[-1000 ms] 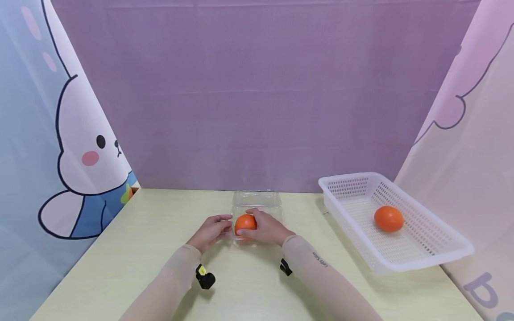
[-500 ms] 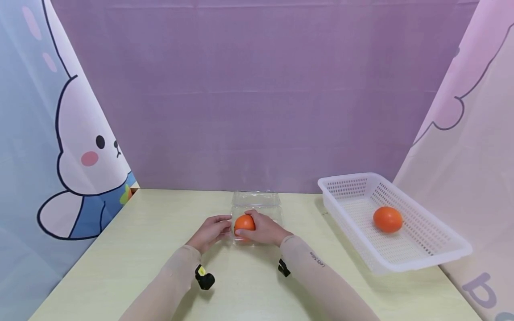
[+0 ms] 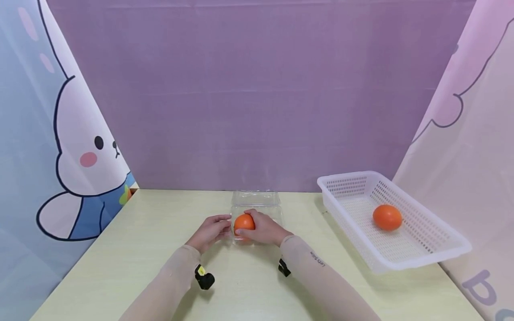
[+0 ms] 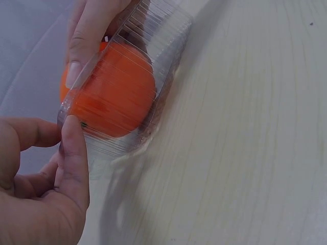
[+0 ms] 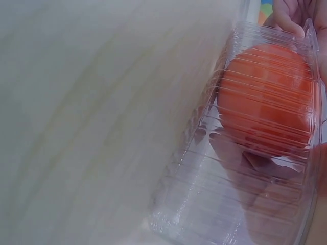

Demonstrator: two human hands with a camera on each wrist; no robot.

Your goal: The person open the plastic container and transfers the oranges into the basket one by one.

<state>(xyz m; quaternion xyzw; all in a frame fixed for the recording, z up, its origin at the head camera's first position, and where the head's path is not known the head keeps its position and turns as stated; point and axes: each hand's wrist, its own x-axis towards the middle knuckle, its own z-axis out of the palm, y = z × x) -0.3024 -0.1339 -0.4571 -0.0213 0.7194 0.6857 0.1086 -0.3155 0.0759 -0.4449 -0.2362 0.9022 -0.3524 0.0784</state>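
Observation:
In the head view a hinged clear plastic box [image 3: 263, 211] lies mid-table with its lid raised at the back. My right hand [image 3: 265, 228] grips a smooth, round orange fruit [image 3: 243, 222] inside the box's left part. Through the ribbed wall in the right wrist view, the fruit [image 5: 265, 97] appears low in the box, with right-hand fingers around it. At the box's left edge, my left hand [image 3: 210, 232] pinches the rim between thumb and finger, as the left wrist view shows [image 4: 46, 178]. A small green spot marks the fruit's side there.
A white perforated basket [image 3: 345, 225] stands at the right of the pale wooden table [image 3: 160, 232]. Another orange fruit [image 3: 387, 217] lies in it. Behind the table hangs a purple cloth [image 3: 257, 98], with printed cloths at both sides.
Hands, box and held fruit stay almost where they were. The whole head view has shifted slightly, so the basket appears a little further left.

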